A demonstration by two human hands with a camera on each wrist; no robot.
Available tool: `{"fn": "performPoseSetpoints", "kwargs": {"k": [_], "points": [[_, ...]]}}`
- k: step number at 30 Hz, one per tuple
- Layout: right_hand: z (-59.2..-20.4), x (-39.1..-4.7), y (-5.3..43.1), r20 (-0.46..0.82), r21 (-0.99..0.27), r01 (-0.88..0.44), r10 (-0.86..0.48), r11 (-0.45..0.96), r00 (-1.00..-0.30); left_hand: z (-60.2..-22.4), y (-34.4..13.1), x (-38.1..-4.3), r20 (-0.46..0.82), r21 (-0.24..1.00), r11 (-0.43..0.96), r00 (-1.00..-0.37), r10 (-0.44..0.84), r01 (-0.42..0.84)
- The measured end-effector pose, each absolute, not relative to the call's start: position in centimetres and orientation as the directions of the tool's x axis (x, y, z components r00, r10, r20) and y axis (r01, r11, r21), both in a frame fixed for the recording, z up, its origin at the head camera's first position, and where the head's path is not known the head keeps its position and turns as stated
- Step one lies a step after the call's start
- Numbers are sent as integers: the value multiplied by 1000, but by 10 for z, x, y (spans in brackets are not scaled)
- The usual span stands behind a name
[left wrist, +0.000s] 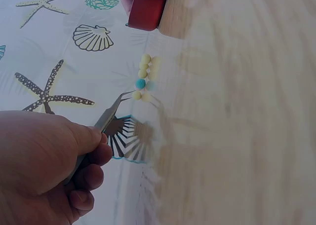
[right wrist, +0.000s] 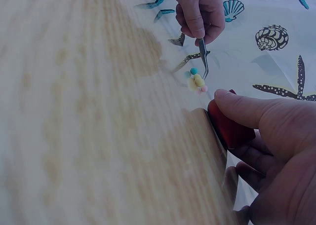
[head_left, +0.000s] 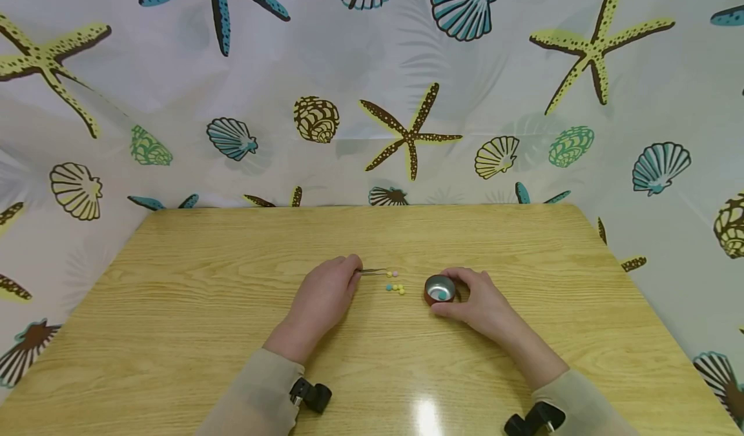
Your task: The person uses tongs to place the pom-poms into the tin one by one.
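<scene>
My left hand pinches a pair of tweezers with bent tips. In the left wrist view the tips stand around a small yellow bead. A pink bead lies beside it in the head view. Just nearer to me sit a blue bead and several yellow beads in a short row. To the right, my right hand holds a small red cup between thumb and fingers. The cup stands upright, silver inside, with a blue bead at its bottom.
A wood-grain table lies beneath both hands. Behind it and along its sides hangs a white cloth printed with starfish and shells. Each sleeve carries a black wrist camera, such as the left camera.
</scene>
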State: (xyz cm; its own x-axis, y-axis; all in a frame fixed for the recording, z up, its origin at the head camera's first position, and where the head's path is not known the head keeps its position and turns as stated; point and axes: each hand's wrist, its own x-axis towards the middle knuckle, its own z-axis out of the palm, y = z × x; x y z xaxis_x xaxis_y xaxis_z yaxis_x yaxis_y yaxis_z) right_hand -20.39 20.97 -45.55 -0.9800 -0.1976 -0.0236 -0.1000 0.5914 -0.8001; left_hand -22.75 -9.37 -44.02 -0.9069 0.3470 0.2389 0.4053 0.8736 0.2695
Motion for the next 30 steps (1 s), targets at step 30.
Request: {"fn": "performPoseSetpoints", "kwargs": {"k": [30], "points": [[-454,-203,209,-31,-799,-93,-194,594,-981,-441,-93,-228,226,252,883,-911,345,397]]}}
